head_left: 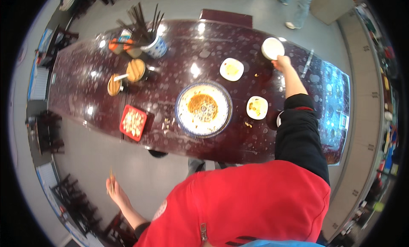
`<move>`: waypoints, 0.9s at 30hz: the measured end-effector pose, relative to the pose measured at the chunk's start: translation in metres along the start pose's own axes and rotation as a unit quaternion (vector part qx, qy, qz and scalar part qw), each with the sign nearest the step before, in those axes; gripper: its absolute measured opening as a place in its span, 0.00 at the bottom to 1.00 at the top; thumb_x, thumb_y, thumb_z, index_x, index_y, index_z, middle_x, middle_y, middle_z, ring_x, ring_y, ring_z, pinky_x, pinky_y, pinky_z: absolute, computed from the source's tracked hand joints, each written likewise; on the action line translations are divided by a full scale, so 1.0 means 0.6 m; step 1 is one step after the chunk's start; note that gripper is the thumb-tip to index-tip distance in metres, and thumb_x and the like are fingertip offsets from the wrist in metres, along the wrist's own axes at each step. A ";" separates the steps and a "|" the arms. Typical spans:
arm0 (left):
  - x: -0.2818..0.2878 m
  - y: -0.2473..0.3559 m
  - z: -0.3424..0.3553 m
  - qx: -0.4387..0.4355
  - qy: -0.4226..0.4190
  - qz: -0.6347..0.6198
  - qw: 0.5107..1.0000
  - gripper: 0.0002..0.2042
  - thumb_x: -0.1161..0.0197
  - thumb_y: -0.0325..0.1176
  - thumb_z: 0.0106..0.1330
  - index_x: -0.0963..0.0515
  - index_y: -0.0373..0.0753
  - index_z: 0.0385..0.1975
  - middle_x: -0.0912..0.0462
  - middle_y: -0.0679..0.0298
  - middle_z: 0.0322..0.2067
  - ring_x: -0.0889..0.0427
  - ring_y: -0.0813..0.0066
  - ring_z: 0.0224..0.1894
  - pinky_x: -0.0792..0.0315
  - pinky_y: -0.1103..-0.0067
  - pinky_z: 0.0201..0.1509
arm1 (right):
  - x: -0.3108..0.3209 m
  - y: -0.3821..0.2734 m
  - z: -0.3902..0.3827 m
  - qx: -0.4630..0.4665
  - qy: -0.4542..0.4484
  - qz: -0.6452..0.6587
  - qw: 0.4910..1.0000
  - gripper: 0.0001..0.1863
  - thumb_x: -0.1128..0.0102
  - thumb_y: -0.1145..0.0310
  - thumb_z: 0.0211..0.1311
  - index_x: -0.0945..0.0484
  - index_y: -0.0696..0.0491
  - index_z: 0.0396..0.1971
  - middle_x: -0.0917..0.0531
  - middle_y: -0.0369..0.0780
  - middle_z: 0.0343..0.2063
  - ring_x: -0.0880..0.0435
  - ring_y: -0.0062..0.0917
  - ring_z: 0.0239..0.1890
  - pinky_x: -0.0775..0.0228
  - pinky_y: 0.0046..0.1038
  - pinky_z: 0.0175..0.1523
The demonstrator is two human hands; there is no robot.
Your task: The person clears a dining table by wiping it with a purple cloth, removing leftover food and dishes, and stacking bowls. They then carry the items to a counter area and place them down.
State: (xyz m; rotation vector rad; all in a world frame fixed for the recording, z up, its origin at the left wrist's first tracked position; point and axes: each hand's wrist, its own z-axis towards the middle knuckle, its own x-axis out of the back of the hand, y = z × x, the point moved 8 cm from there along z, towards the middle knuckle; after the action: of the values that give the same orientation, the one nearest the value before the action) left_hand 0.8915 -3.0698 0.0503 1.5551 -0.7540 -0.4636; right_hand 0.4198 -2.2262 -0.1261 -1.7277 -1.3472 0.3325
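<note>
My right hand [283, 62] reaches across the dark red table [179, 42] and grips the near rim of a small white bowl [272, 47] at the far right. My left hand [114, 188] hangs off to the left, below the table edge, holding thin wooden chopsticks [111, 177]. A large blue-rimmed plate [204, 109] with orange sauce remains sits in the middle. Two small white dishes lie near it, one [231, 69] behind and one [257, 107] to its right.
A red square tray [133, 122] of food stands at the near left. Two wood-lidded jars [135, 70] and a blue-white holder of dark chopsticks [154, 46] stand at the far left. A person's legs [298, 8] are beyond the table. Chairs line the left.
</note>
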 end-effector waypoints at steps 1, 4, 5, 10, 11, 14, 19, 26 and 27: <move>-0.035 0.024 -0.005 -0.026 -0.052 0.015 0.998 0.24 0.48 0.20 0.59 0.41 0.33 0.58 0.38 0.52 0.59 0.39 0.67 0.63 0.49 0.73 0.67 | 0.004 -0.009 -0.009 0.012 0.008 -0.035 0.999 0.13 0.57 0.71 0.58 0.28 0.66 0.34 0.20 0.44 0.18 0.26 0.22 0.13 0.32 0.22 0.16; -0.113 0.078 -0.013 -0.038 -0.103 0.012 0.994 0.30 0.53 0.20 0.50 0.42 0.33 0.60 0.39 0.53 0.60 0.45 0.66 0.66 0.58 0.72 0.70 | -0.013 -0.060 -0.071 0.084 -0.056 -0.165 0.981 0.12 0.58 0.71 0.56 0.26 0.61 0.32 0.20 0.40 0.19 0.27 0.18 0.14 0.33 0.21 0.19; -0.142 0.094 -0.015 -0.047 -0.129 0.015 0.990 0.31 0.54 0.23 0.49 0.42 0.33 0.60 0.40 0.54 0.61 0.48 0.67 0.67 0.60 0.71 0.70 | -0.030 -0.075 -0.108 0.112 -0.100 -0.183 0.972 0.12 0.57 0.70 0.56 0.26 0.61 0.32 0.20 0.40 0.19 0.27 0.18 0.14 0.33 0.21 0.19; -0.259 0.157 -0.021 -0.069 -0.211 -0.031 0.975 0.26 0.58 0.45 0.62 0.34 0.33 0.56 0.39 0.59 0.61 0.49 0.68 0.67 0.61 0.71 0.69 | -0.149 -0.072 -0.325 0.134 -0.289 -0.282 0.905 0.12 0.57 0.71 0.55 0.26 0.60 0.33 0.19 0.40 0.20 0.24 0.20 0.16 0.30 0.21 0.21; -0.282 0.161 -0.020 -0.058 -0.220 -0.067 0.971 0.28 0.59 0.50 0.64 0.32 0.33 0.55 0.39 0.59 0.60 0.50 0.69 0.67 0.61 0.71 0.69 | -0.184 -0.061 -0.367 0.137 -0.346 -0.284 0.883 0.12 0.57 0.71 0.55 0.26 0.60 0.33 0.19 0.41 0.21 0.23 0.20 0.17 0.29 0.22 0.21; -0.337 0.163 -0.009 -0.068 -0.177 -0.038 0.981 0.21 0.52 0.45 0.67 0.25 0.30 0.45 0.31 0.60 0.52 0.35 0.71 0.58 0.44 0.74 0.62 | -0.280 -0.011 -0.461 0.149 -0.416 -0.381 0.812 0.12 0.57 0.72 0.54 0.25 0.62 0.31 0.19 0.42 0.19 0.20 0.24 0.19 0.26 0.25 0.25; -0.401 0.145 -0.014 -0.106 -0.150 -0.005 0.983 0.07 0.44 0.21 0.61 0.22 0.31 0.38 0.25 0.65 0.41 0.27 0.78 0.45 0.34 0.82 0.52 | -0.365 0.044 -0.551 0.290 -0.377 -0.528 0.703 0.14 0.53 0.69 0.52 0.21 0.64 0.30 0.18 0.48 0.24 0.17 0.34 0.25 0.25 0.30 0.38; -0.395 0.096 -0.038 0.013 -0.154 -0.075 0.985 0.15 0.47 0.20 0.63 0.28 0.32 0.50 0.25 0.59 0.49 0.23 0.73 0.47 0.28 0.83 0.47 | -0.264 -0.010 -0.380 0.242 -0.250 -0.305 0.887 0.16 0.48 0.58 0.58 0.20 0.56 0.33 0.17 0.43 0.23 0.18 0.28 0.24 0.27 0.29 0.35; -0.389 0.095 -0.044 0.029 -0.147 -0.088 0.985 0.16 0.48 0.19 0.63 0.30 0.33 0.52 0.25 0.58 0.50 0.23 0.73 0.47 0.28 0.83 0.47 | -0.229 -0.056 -0.343 0.354 -0.091 -0.339 0.867 0.17 0.49 0.57 0.59 0.21 0.56 0.31 0.18 0.46 0.24 0.17 0.37 0.29 0.27 0.35 0.40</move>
State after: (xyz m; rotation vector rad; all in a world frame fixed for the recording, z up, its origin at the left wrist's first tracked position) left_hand 0.7344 -2.8880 0.0775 1.6349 -0.8630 -0.8217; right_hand 0.4861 -2.4448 -0.0249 -0.5731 -1.6059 0.5068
